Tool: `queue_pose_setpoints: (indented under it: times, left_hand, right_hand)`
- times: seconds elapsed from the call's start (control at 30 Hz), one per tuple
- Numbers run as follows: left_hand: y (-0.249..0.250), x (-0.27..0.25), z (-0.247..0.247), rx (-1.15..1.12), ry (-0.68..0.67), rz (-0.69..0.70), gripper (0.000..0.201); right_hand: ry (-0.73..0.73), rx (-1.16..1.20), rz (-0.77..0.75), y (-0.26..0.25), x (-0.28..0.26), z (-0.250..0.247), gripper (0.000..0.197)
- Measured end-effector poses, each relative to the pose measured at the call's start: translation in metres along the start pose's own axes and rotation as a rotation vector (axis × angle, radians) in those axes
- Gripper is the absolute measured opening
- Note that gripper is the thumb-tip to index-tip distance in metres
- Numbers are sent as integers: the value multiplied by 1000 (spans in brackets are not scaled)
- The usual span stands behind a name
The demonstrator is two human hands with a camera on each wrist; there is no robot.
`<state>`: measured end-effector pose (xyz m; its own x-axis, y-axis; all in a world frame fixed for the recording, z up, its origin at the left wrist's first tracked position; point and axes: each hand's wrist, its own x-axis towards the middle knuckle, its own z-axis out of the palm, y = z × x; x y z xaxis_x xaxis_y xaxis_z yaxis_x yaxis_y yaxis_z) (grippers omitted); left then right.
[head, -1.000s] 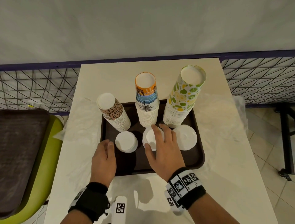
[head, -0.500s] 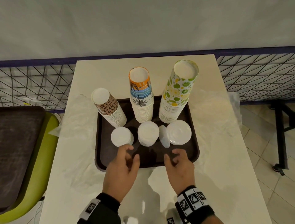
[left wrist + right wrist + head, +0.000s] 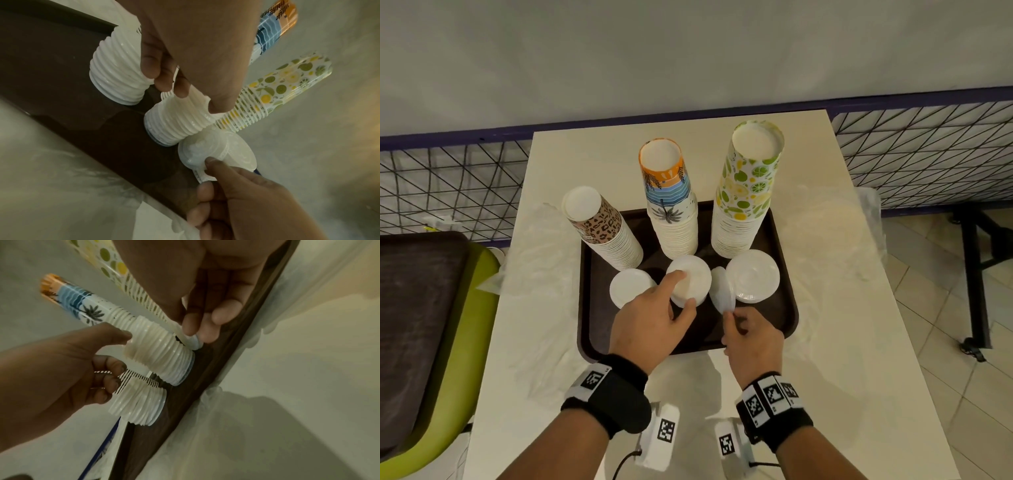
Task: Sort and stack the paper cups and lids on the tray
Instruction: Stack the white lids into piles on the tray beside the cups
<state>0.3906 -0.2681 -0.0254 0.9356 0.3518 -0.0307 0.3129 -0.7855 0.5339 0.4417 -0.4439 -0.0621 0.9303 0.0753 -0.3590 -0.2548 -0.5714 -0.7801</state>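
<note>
A dark brown tray [image 3: 789, 318] holds three upside-down cup stacks: leopard print [image 3: 602, 228], palm print [image 3: 671, 205] and lemon print [image 3: 748, 192]. In front of them stand three white lid stacks: left [image 3: 630, 286], middle [image 3: 697, 279] and right [image 3: 753, 275]. My left hand [image 3: 683, 291] grips the middle lid stack [image 3: 176, 121], index finger on top and thumb on its near side. One loose lid [image 3: 722, 291] stands tilted on edge between the middle and right stacks. My right hand [image 3: 731, 315] pinches that loose lid [image 3: 197, 154] by its near rim.
Crumpled clear plastic wraps lie on the white table left [image 3: 541, 274] and right [image 3: 832, 240] of the tray. A green chair [image 3: 458, 325] stands at the left. A black wire-mesh railing [image 3: 928, 150] runs behind the table.
Both hands hovered with nothing in them at the tray's near edge half a second ago. Since then the left hand moved forward onto the middle lid stack and the right took hold of the tilted lid.
</note>
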Motion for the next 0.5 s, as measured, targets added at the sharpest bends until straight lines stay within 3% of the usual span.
queue_pose_setpoints:
  times: [0.17, 0.3, 0.4, 0.5]
  left_hand:
    - [-2, -1, 0, -8, -2, 5, 50]
    - [5, -3, -5, -46, 31, 6, 51]
    - [14, -13, -8, -118, 90, -4, 35]
    - [31, -23, 1, -187, 69, -8, 22]
  right_hand:
    - [12, -178, -270, -7, -13, -20, 12]
    - [89, -228, -394, -20, -14, -46, 13]
    - [142, -176, -354, -34, -9, -72, 11]
    - [57, -75, -173, -47, 9, -93, 12]
